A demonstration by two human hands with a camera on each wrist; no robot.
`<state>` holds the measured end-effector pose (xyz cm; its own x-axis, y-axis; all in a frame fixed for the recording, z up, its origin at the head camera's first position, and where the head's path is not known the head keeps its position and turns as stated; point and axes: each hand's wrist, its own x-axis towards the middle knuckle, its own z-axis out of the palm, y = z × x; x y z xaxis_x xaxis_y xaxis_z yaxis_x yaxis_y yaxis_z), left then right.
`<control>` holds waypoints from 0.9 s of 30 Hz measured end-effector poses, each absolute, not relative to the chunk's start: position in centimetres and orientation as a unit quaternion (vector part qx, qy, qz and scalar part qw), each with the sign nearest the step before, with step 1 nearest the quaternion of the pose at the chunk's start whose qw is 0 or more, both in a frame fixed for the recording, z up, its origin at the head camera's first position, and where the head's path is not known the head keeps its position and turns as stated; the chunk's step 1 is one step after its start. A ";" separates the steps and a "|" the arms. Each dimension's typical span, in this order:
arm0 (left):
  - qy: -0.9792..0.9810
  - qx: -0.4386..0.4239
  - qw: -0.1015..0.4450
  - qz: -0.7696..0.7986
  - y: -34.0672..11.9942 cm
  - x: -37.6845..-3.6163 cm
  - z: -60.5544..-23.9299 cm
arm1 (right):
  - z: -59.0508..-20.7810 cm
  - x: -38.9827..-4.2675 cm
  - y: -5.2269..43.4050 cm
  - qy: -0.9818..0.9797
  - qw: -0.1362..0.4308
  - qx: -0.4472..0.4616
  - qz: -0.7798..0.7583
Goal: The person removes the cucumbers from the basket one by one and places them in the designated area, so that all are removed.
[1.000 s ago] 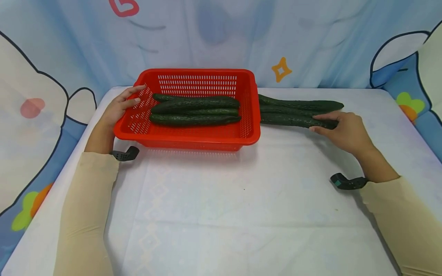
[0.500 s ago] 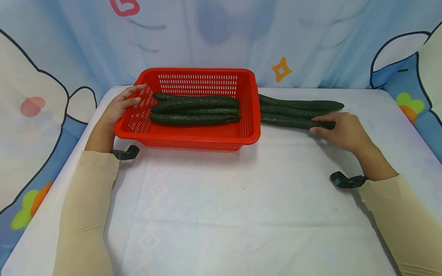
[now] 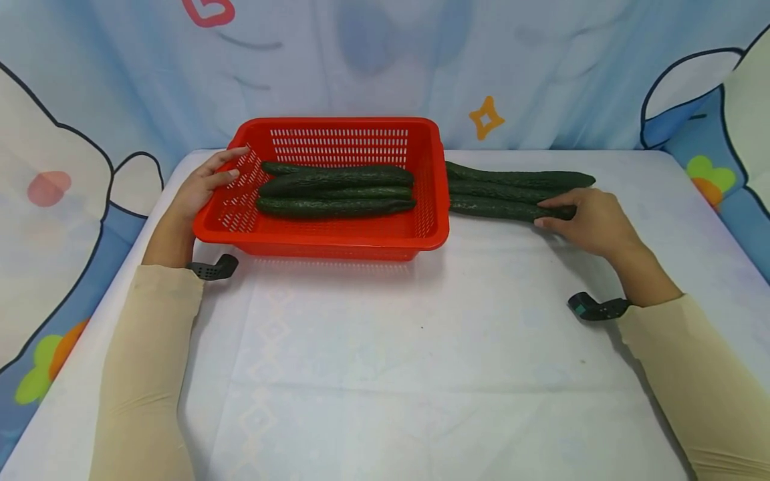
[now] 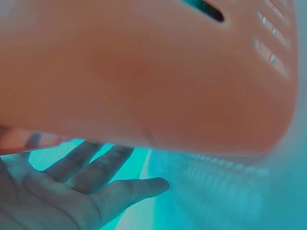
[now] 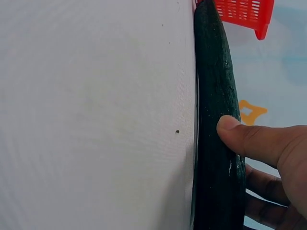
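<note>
A red plastic basket (image 3: 321, 248) with slotted walls stands at the back of the table, several dark green cucumbers (image 3: 337, 208) lying side by side in it. My left hand (image 3: 201, 190) holds its left rim, two digits over the top; in the left wrist view the other fingers (image 4: 139, 189) stretch out below the rim. To the basket's right lie three more long cucumbers (image 3: 523, 179), their left ends hidden behind it. My right hand (image 3: 595, 217) pinches the nearest cucumber (image 5: 216, 86) close to its right end, thumb (image 5: 235, 132) on the near side and fingers behind.
A white cloth (image 3: 385, 347) covers the table. Behind it hangs a blue printed curtain (image 3: 385, 67), close to the basket's back wall. Each wrist wears a small black camera.
The right hand has slid slightly left, and the right end of the nearest cucumber has shifted left with it. The left hand keeps its place on the basket. The head view has shifted a little.
</note>
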<state>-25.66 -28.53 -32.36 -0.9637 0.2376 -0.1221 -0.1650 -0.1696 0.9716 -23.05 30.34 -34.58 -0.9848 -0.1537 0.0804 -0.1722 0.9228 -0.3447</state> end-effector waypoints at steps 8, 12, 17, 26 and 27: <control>0.630 0.026 0.131 0.765 -28.4 -25.6 -32.3 | -34.9 -23.3 30.4 -0.984 0.020 0.076 0.161; 0.634 0.024 0.127 0.762 -28.4 -25.6 -32.3 | -34.9 -23.4 30.2 -0.984 0.022 0.074 0.162; 0.636 0.036 0.128 0.760 -28.4 -25.6 -32.3 | -34.8 -23.3 30.2 -0.983 0.029 0.077 0.163; 0.638 0.035 0.132 0.758 -28.5 -25.6 -32.3 | -34.1 -22.6 29.5 -0.980 0.037 0.088 0.173; 0.636 0.033 0.133 0.759 -28.4 -25.5 -32.2 | -34.0 -22.4 29.4 -0.980 0.040 0.090 0.176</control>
